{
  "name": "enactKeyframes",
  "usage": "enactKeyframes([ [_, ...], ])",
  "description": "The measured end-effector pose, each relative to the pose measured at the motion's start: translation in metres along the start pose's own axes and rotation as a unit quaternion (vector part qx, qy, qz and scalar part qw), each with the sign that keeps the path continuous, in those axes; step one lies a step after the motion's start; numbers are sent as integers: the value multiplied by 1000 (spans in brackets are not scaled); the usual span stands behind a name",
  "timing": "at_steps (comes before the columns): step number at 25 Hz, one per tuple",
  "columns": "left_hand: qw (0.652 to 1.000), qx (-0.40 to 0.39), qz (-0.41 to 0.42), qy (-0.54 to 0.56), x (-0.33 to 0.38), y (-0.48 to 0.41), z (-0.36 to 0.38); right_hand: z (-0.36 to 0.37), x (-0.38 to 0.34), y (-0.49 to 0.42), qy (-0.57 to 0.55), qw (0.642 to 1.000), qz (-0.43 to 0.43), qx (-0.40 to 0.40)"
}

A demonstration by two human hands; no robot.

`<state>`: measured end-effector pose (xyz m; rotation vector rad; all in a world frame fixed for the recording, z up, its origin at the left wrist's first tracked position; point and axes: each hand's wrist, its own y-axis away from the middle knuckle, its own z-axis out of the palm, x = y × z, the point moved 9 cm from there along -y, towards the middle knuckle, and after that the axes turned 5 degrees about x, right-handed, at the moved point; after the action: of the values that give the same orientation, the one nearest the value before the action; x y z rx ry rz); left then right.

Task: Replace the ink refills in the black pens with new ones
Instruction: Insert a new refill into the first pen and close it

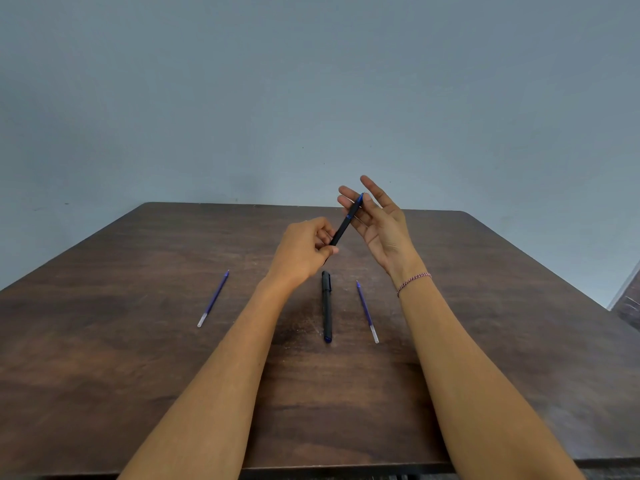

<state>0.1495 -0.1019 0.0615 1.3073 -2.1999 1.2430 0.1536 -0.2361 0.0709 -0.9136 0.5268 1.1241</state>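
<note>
My left hand [306, 249] grips the lower end of a black pen [344, 225] held up above the table, tilted up to the right. My right hand [375, 220] is open, fingers straight, with the pen's blue tip end lying against its fingers. A second black pen [327, 306] with its cap on lies flat on the table below my hands. One blue ink refill [214, 298] lies to the left of my left forearm. Another blue refill [367, 311] lies just right of the capped pen.
A dark brown wooden table [138, 358] fills the lower half of the view, its far edge against a plain grey-blue wall [311, 81]. A bracelet [414, 282] circles my right wrist. Part of some furniture [628, 306] shows at the right edge.
</note>
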Motion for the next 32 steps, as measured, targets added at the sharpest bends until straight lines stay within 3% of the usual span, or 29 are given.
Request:
enactKeyframes([
  [7,1000,-7,6,-1,3,0,1,-10,-6,1,28,998,-27,58],
  [14,1000,-6,-3,4,0,-1,0,-5,-4,-1,28,1000,-11,7],
  [21,1000,-21,1,9,0,0,4,-18,-8,0,73,994,-34,79],
  [28,1000,-14,-16,18,-2,0,2,-7,4,-2,33,999,35,-5],
  [32,1000,-20,-12,15,0,0,3,-11,4,-2,63,998,22,24],
])
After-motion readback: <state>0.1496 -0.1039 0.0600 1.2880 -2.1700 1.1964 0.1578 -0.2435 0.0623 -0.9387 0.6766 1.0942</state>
